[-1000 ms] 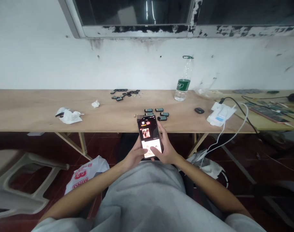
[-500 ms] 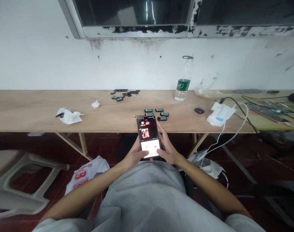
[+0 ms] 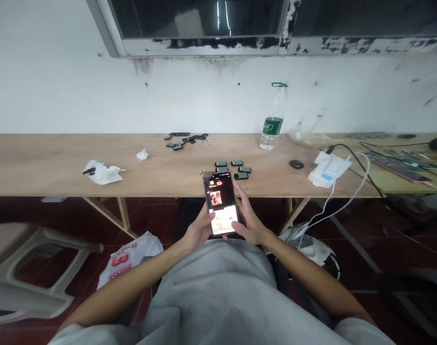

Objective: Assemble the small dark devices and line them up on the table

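plastic bottle [image 3: 272, 125] on surface [image 3: 53, 163], can't tell how full, smartphone [image 3: 221, 203] lengthwise, top toward wall [image 3: 189, 96], left hand [image 3: 199, 228], right hand [image 3: 251, 225] both clamped on it

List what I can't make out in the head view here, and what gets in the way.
All in the head view:
- Small print on the phone: too small to read.
- Fingers of the left hand and right hand: mostly hidden behind the phone.
- Nearest-left dark piece: partly covered by the phone's top.
- Plastic bag: lower part behind the left forearm.
- Stool: cut off by the left edge.
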Available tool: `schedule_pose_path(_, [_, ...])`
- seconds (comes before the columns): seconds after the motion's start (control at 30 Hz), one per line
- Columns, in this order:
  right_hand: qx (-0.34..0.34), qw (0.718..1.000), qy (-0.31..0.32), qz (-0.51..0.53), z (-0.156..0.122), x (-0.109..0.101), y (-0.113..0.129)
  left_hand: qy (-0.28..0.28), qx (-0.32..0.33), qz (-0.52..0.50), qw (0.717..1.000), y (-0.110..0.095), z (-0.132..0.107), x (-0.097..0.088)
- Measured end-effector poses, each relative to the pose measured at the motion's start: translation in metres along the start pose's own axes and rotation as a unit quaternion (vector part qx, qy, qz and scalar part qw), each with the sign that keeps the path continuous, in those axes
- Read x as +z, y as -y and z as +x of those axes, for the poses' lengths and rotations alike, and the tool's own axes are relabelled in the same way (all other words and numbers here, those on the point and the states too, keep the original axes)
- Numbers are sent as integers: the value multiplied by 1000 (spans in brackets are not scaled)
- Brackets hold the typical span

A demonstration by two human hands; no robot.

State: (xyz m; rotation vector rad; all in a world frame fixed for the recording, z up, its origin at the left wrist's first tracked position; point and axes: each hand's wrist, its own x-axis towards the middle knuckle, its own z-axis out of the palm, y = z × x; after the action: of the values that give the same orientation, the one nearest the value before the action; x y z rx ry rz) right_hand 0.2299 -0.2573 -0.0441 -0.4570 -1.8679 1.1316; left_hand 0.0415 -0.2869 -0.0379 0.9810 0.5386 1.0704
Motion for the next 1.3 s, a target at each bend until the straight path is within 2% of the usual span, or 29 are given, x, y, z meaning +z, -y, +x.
schedule_pose_path(0.27, [-17, 999, -22, -20, 1, 0, -4, 33, 33, 62, 997, 6, 3, -6])
schedule_pose_path(0.57, [-19, 999, -25, -5, 0, 2, -4, 11, 1, 1, 1000, 1, 0, -2])
schedule_pose_path(0.77, [22, 1000, -2, 18, 0, 5, 0, -2, 3, -3, 1000, 1, 0, -1])
schedule_pose_path(0.9, [33, 999, -14, 14, 1, 8, -1, 9, 4, -3, 1000, 0, 0, -1])
schedule_pose_path(1.0, [33, 999, -17, 13, 1, 9, -2, 5, 3, -6, 1000, 0, 0, -1])
schedule_pose_path(1.2, [21, 999, 25, 34, 0, 6, 3, 2, 1, 4, 1000, 2, 0, -2])
schedule_pose_path(1.3, [6, 1000, 4, -3, 0, 5, 2, 1, -4, 20, 1000, 2, 0, -3])
